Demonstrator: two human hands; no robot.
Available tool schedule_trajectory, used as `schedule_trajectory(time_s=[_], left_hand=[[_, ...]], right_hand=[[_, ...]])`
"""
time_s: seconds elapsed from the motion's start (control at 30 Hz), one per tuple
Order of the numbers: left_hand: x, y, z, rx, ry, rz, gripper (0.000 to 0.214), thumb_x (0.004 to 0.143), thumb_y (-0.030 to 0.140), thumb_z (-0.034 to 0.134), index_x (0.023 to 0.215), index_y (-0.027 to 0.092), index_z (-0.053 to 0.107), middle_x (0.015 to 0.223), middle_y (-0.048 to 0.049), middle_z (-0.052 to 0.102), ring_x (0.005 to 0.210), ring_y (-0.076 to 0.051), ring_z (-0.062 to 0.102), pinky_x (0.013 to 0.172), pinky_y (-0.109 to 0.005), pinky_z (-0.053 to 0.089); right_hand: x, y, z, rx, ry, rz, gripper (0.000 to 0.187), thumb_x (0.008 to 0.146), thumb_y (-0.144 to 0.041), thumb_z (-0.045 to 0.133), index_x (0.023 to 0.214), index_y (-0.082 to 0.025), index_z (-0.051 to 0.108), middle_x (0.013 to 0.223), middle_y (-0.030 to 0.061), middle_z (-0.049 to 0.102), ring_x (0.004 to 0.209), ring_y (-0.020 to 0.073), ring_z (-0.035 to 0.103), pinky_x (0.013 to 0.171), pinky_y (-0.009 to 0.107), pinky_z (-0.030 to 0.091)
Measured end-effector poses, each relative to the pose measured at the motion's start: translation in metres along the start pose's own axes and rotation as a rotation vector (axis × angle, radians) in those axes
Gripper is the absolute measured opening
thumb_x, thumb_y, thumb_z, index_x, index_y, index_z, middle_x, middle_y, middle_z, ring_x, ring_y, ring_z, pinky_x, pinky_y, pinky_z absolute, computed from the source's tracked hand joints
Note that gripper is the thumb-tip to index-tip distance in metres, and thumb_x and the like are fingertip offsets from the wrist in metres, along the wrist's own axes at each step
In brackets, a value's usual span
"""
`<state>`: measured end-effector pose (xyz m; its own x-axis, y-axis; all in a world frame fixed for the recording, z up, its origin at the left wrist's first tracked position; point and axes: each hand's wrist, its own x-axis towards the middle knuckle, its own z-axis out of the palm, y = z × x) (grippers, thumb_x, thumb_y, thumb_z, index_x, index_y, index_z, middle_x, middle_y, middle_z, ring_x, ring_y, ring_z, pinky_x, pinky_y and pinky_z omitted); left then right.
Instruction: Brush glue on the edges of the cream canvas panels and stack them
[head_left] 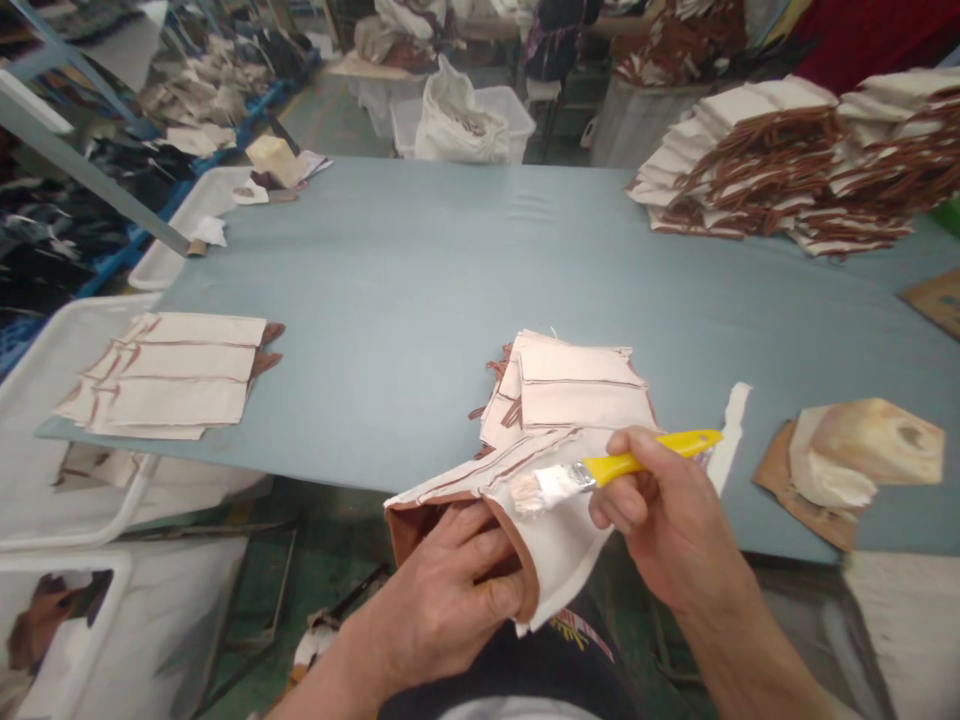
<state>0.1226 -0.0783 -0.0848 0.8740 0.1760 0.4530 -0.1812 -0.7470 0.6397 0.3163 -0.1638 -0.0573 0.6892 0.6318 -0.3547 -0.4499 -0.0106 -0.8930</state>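
The right hand (667, 520) grips a yellow-handled, pale-bristled brush (606, 468).

Before you spreads a blue-grey table (375, 270), its top evenly lit. Past the table's far edge you see a white crate (519, 122) and a greyish bin (634, 125), with green floor (337, 118) showing beyond its far left part. Off the table's left end you have a slanting metal pole (97, 173), a long blue rail (112, 266) and a white tub (30, 470). Below its near edge stands a thin metal frame (283, 575).
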Motion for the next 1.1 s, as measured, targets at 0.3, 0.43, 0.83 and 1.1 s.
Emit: schedule_trajectory(time_s=[0.3,0.43,0.83,1.1], left_hand=[[-0.004,-0.003,0.007,0.015,0.007,0.003,0.019,0.098,0.004,0.052,0.094,0.017,0.066,0.103,-0.0132,0.077,0.102,-0.024,0.067,0.101,-0.04,0.054],[-0.005,-0.005,0.007,0.05,0.006,0.011,0.02,0.095,0.002,0.054,0.09,0.018,0.065,0.1,-0.0105,0.077,0.106,-0.024,0.066,0.106,-0.041,0.051],[0.005,-0.018,-0.012,-0.108,0.177,-0.06,0.028,0.097,0.003,0.049,0.111,0.018,0.068,0.12,-0.0161,0.073,0.114,-0.026,0.065,0.102,-0.042,0.051],[0.037,-0.022,-0.035,-0.413,0.451,-0.817,0.027,0.096,0.039,0.068,0.094,0.015,0.08,0.084,-0.0026,0.069,0.073,-0.015,0.056,0.066,-0.022,0.045]], right_hand=[[0.004,0.004,0.012,-0.051,-0.063,0.105,0.045,0.071,-0.06,0.083,0.078,-0.02,0.063,0.038,-0.0084,0.044,0.034,0.0099,0.039,0.041,0.022,0.045],[0.004,0.001,0.02,-0.06,-0.143,0.136,0.05,0.071,-0.066,0.081,0.077,-0.02,0.062,0.037,-0.0085,0.043,0.035,0.0102,0.039,0.042,0.023,0.046],[0.03,-0.028,0.009,0.189,-0.159,0.037,0.041,0.067,-0.049,0.09,0.078,-0.022,0.063,0.042,-0.0141,0.035,0.037,0.0078,0.036,0.041,0.019,0.047],[-0.002,-0.023,-0.028,0.187,-0.13,-0.085,0.035,0.082,-0.053,0.085,0.08,-0.024,0.068,0.041,-0.0101,0.04,0.034,0.0087,0.038,0.043,0.022,0.05]])
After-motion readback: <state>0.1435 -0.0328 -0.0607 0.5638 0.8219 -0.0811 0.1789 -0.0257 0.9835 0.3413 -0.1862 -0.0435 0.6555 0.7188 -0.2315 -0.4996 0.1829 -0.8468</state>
